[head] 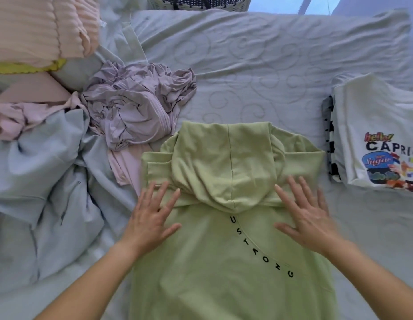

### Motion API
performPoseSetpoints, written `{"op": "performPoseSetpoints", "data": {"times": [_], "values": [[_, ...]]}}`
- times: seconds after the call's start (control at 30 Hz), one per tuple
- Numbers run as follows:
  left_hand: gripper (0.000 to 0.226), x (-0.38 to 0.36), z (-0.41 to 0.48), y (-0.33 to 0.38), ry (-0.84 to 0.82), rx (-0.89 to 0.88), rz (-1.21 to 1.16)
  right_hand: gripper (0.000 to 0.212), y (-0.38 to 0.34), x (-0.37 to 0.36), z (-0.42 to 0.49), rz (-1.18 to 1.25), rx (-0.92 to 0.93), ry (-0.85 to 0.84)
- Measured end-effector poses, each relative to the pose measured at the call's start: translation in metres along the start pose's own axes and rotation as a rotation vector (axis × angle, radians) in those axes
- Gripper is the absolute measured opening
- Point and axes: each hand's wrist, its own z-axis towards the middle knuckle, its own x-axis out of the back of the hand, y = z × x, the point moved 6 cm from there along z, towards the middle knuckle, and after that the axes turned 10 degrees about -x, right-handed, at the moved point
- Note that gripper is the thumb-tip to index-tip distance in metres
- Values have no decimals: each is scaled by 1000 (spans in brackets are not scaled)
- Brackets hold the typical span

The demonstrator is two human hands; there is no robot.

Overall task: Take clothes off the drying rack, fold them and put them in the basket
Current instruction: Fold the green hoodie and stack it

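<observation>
A light green hoodie (224, 262) lies back-up on the bed, its sleeves folded in and its hood flat, with black letters running down the back. My left hand (152, 218) rests flat on its left shoulder area, fingers spread. On the right shoulder area my right hand (307, 215) lies flat too, slightly blurred. A woven basket (200, 2) stands at the far edge of the bed, only its lower wall in view. The drying rack is out of sight.
A crumpled lilac garment (136, 100) and pink clothes (20, 116) lie left of the hoodie, beside a pale blue garment (44, 181). A folded white printed T-shirt (381, 135) sits on a black-and-white item at right. A peach blanket (34, 26) is at far left.
</observation>
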Motion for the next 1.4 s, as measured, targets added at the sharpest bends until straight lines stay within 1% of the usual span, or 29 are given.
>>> {"op": "performPoseSetpoints", "data": {"times": [0.07,0.13,0.2,0.27,0.33,0.37,0.43,0.47,0.53,0.63,0.73,0.8,0.87,0.9,0.97,1.03,1.13,1.2,1.27,1.4], "values": [[94,-9,-42,19,-15,-29,-43,80,6,-26,-45,31,4,-68],[113,-24,-90,37,-90,8,-135,76,12,-54,-97,45,1,-99],[112,-34,-139,54,-107,129,-228,79,26,-74,-144,126,-149,-138],[119,-42,-184,70,-99,321,-345,83,36,-88,-185,232,-345,-186],[127,-50,-218,87,-62,490,-454,80,33,-97,-220,324,-462,-256],[129,-52,-229,96,-44,540,-494,79,31,-100,-233,374,-495,-260],[128,-55,-242,112,-38,558,-514,107,27,-109,-251,493,-539,-264],[126,-57,-246,118,-50,547,-517,117,24,-110,-255,527,-537,-270],[121,-60,-251,124,-79,556,-534,120,19,-107,-256,528,-484,-225],[112,-58,-251,121,-89,557,-512,110,16,-99,-248,522,-452,-109],[94,-55,-243,119,-88,534,-508,107,17,-96,-238,551,-486,-48],[78,-56,-238,117,-105,596,-585,98,16,-95,-231,580,-508,-47],[59,-57,-235,115,-113,686,-702,80,15,-93,-227,629,-513,-58],[52,-56,-235,114,-97,733,-748,77,16,-91,-226,643,-505,-54],[45,-51,-234,111,-23,842,-855,79,21,-92,-228,660,-510,-43],[39,-45,-233,108,37,932,-986,75,30,-97,-232,758,-567,-88],[30,-31,-226,107,45,953,-1118,50,34,-91,-233,992,-621,-205],[26,-20,-218,104,52,960,-1178,33,32,-76,-228,1117,-627,-242],[23,-8,-206,100,98,993,-1250,22,33,-58,-218,1237,-668,-214],[16,16,-164,82,301,1067,-1464,8,33,-24,-185,1462,-729,-132]]}}
